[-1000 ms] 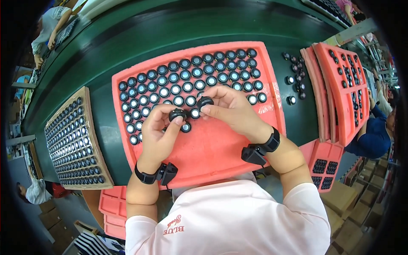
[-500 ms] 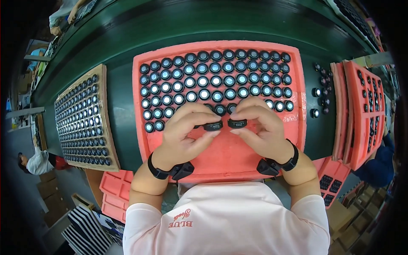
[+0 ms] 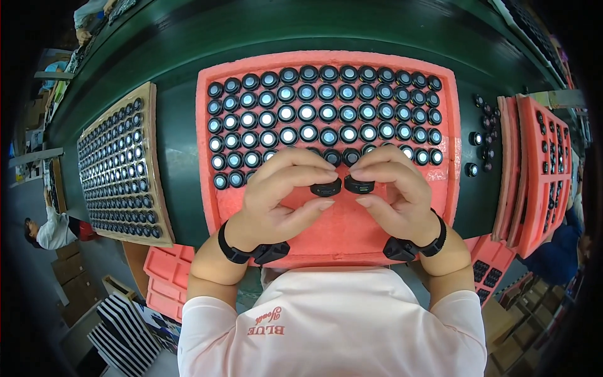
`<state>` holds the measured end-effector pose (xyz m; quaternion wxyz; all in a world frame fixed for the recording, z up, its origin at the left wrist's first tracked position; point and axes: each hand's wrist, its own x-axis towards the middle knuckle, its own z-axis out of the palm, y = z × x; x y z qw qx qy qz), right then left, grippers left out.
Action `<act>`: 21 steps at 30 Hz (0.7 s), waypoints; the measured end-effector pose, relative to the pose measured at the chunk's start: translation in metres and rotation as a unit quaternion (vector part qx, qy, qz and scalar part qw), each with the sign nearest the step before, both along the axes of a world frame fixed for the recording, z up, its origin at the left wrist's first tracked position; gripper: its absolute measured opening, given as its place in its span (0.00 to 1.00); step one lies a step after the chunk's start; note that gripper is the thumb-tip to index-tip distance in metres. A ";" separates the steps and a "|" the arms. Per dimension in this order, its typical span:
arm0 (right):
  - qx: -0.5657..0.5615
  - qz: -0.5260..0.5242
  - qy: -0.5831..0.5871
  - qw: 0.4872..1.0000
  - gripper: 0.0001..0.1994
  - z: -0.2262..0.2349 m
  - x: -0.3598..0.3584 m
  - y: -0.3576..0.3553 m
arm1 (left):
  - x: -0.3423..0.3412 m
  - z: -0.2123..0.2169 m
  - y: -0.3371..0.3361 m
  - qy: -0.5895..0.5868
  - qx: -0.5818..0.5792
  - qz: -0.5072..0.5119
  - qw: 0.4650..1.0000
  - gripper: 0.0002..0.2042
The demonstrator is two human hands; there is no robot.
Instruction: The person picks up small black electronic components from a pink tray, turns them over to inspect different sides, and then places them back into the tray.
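Note:
My left hand (image 3: 281, 196) and my right hand (image 3: 400, 193) are side by side over the near part of a pink foam tray (image 3: 308, 242). Between its fingers and thumb the left hand holds a small round black device (image 3: 326, 188) on edge, a slot-like port in its rim. A matching black device (image 3: 359, 185) with a similar port sits in the right hand's fingers, a narrow gap from the first. Beyond them, rows of round black devices with shiny pale centres (image 3: 307, 113) fill the tray's far part. My fingers hide some of the nearest row.
On the left lies a brown-edged tray (image 3: 164, 207) filled with similar devices. To the right, loose devices (image 3: 472, 169) rest on the green table (image 3: 182, 113), beside stacked pink foam trays (image 3: 510, 188). Another person (image 3: 56, 229) is at the far left.
Both hands and their devices now appear slightly farther right and, with the thumbs, a little lower. The whole tray has also shifted slightly in view. Each hand still holds its device.

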<state>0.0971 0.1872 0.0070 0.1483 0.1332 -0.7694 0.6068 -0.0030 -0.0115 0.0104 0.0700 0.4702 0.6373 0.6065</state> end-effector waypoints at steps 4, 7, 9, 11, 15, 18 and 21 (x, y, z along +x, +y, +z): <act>0.011 0.002 0.020 1.000 0.16 0.001 0.000 0.001 | 0.000 -0.001 -0.001 -0.044 0.016 -0.009 0.999 0.19; 0.027 -0.026 0.036 0.999 0.18 0.000 0.000 -0.001 | 0.001 -0.003 -0.002 -0.059 0.024 -0.014 0.998 0.20; 0.021 -0.028 0.032 0.999 0.18 -0.001 0.000 -0.002 | 0.005 -0.005 -0.001 -0.091 0.034 0.005 0.995 0.23; 0.009 -0.032 0.027 0.999 0.20 -0.003 0.001 -0.003 | 0.006 -0.006 -0.001 -0.108 0.039 0.015 0.993 0.25; 0.042 -0.035 0.055 0.997 0.22 -0.002 0.000 -0.003 | 0.005 -0.008 -0.002 -0.105 0.057 -0.001 0.993 0.28; 0.046 -0.034 0.057 0.997 0.22 -0.002 -0.001 -0.003 | 0.004 -0.008 -0.002 -0.058 0.036 0.007 0.998 0.29; 0.045 -0.033 0.054 0.997 0.22 -0.002 0.000 -0.003 | 0.005 -0.010 -0.003 -0.069 0.037 0.010 0.997 0.30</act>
